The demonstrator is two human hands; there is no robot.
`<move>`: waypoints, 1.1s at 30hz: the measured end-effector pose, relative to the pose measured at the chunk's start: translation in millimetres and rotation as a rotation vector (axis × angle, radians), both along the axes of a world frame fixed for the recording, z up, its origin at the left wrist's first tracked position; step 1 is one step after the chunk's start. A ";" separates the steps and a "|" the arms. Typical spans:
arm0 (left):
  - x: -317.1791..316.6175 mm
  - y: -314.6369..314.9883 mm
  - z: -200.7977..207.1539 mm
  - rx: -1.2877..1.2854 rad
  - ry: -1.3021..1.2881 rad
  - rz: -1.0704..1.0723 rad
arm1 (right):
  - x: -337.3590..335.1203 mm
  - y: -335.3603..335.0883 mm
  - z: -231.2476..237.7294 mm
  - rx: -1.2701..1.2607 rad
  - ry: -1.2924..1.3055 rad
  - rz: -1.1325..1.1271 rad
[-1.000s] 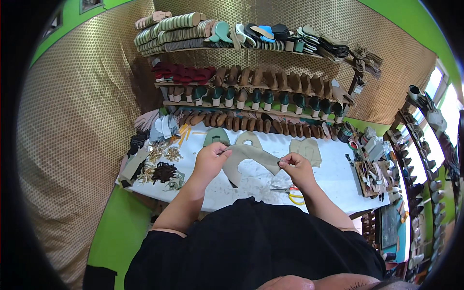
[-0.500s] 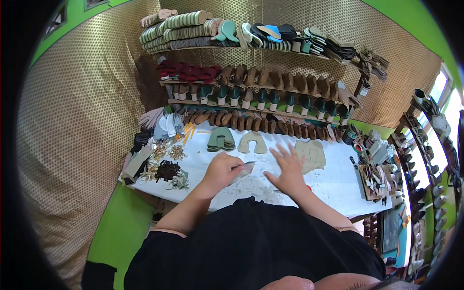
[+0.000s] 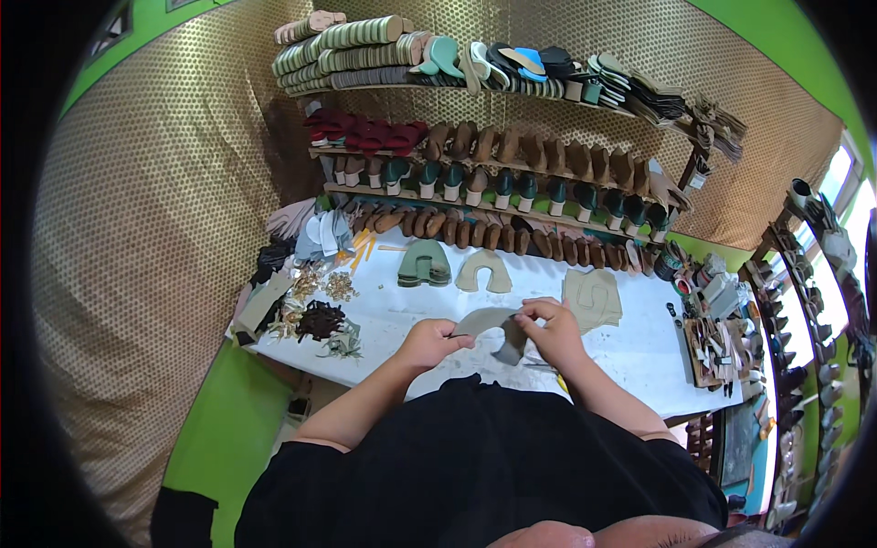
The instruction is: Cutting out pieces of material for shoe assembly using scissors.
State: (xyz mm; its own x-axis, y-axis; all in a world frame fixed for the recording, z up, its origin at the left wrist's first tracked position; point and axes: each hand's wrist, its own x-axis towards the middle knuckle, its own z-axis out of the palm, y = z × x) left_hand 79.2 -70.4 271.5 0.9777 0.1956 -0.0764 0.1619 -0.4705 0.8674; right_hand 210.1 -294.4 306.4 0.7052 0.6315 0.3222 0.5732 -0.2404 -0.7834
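Between my hands, above the near middle of the table, is a curved grey-green shoe upper piece (image 3: 484, 321). My left hand (image 3: 429, 344) pinches one end of it. The fingers of my right hand (image 3: 554, 331) are closed on its other side, where a darker flap bends down. Beyond my hands lie a stack of green U-shaped pieces (image 3: 424, 265), a beige U-shaped piece (image 3: 482, 271) and, to the right, a pile of beige flat pieces (image 3: 594, 297) with curved outlines.
Small gold pieces (image 3: 342, 286) and dark brown scraps (image 3: 320, 321) cover the left of the white table (image 3: 384, 315). A tool rack (image 3: 713, 352) stands at the right end. Behind the table, shelves hold rows of heeled shoes (image 3: 557, 194) and stacked soles (image 3: 361, 36).
My right hand was spread over the table; now it has come to the grey-green piece and grips it. The piece is now opened out between both hands.
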 end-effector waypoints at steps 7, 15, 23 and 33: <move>0.5 5.2 -11.1 -0.420 -0.176 0.094 | 21.9 -7.6 -13.6 0.088 0.339 -0.045; -3.7 -4.8 9.3 0.236 -0.391 -0.112 | 10.7 -0.3 -12.8 -0.023 0.386 0.087; -4.5 -2.9 6.2 0.065 -0.336 -0.006 | 16.8 -7.8 -11.5 -0.011 0.208 0.038; -7.9 5.8 8.0 -0.136 -0.283 0.223 | 10.0 -5.5 24.1 -0.076 -0.003 -0.055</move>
